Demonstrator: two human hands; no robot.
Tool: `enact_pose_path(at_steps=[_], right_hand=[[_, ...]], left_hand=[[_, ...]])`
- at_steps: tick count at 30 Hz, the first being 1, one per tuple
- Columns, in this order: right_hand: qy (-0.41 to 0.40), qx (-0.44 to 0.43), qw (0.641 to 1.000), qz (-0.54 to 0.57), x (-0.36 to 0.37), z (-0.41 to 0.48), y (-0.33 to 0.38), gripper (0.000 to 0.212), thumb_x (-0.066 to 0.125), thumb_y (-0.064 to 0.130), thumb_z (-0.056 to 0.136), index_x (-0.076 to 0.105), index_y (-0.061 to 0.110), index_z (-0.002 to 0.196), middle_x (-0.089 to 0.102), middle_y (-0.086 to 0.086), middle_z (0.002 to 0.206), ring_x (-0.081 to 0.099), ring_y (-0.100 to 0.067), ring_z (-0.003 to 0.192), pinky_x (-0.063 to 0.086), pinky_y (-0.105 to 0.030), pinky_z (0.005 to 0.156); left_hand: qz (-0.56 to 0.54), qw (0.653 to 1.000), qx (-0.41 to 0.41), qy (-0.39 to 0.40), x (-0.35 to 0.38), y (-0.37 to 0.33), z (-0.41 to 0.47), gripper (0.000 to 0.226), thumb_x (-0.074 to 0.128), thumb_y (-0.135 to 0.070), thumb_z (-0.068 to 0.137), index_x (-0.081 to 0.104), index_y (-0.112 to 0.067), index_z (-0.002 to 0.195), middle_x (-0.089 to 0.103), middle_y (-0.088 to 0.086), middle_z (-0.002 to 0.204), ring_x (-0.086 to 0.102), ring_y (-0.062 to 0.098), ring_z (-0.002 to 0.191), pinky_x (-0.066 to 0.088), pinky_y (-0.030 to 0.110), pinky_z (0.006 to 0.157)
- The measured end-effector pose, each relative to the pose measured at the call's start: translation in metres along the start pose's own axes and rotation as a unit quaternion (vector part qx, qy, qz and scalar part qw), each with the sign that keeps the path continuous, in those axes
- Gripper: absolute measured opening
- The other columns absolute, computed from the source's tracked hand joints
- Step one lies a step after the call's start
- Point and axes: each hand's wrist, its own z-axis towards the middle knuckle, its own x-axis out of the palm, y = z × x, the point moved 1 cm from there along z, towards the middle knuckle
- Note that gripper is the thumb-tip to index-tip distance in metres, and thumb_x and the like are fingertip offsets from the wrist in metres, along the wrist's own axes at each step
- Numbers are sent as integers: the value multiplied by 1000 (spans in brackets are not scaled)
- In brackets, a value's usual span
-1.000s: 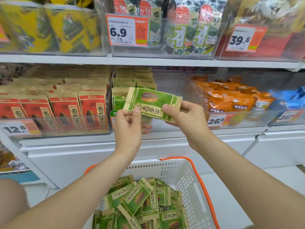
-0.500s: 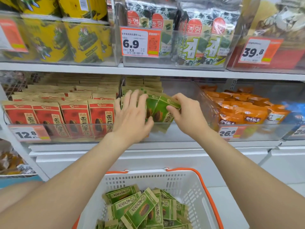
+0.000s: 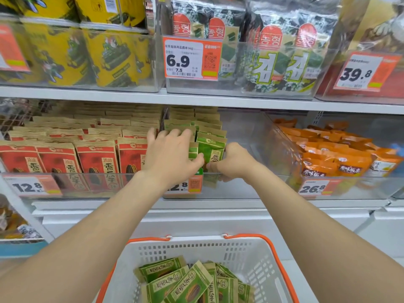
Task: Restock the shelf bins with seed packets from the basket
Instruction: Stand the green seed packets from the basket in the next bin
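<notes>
A green seed packet (image 3: 211,149) stands upright at the front of the clear middle bin (image 3: 244,184), ahead of a row of like packets. My right hand (image 3: 234,162) pinches its lower right edge, fingers curled low inside the bin. My left hand (image 3: 169,154) lies with straight fingers against the packets to its left, thumb touching the front packet. Several more green packets (image 3: 192,283) lie loose in the white basket (image 3: 262,259) with orange handles below my arms.
Red seed packets (image 3: 94,162) fill the bin on the left, orange packs (image 3: 336,158) the bin on the right. The right half of the middle bin holds nothing. The upper shelf (image 3: 196,98) carries yellow and seaweed packs with price tags.
The green packet has gone from held flat in front of the shelf to standing upright in the middle bin. Both hands moved forward and down into the bin.
</notes>
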Motion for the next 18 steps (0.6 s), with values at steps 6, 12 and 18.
enact_pose_path(at_steps=[6, 12, 18], right_hand=[[-53, -57, 997, -7, 9, 14, -6, 40, 62, 45, 102, 56, 20, 133, 68, -2, 119, 67, -29, 109, 62, -48, 82], [-103, -63, 992, -46, 17, 11, -7, 35, 55, 49, 103, 60, 24, 126, 72, -3, 109, 70, -35, 96, 62, -53, 76], [-33, 4, 997, -75, 10, 7, -2, 37, 33, 40, 110, 57, 13, 105, 66, -14, 107, 68, -42, 103, 59, -48, 83]], left_hand=[[15, 1000, -9, 8, -8, -1, 4, 47, 53, -52, 88, 66, -27, 125, 74, -2, 113, 63, 31, 116, 24, 65, 117], [0, 999, 35, 23, 4, -1, 0, 53, 41, -51, 100, 51, -21, 143, 60, 3, 142, 52, 31, 132, 18, 67, 122], [0, 997, 79, -17, 9, -2, -8, 71, 34, -58, 101, 41, -10, 152, 41, 13, 157, 36, 35, 143, 24, 59, 124]])
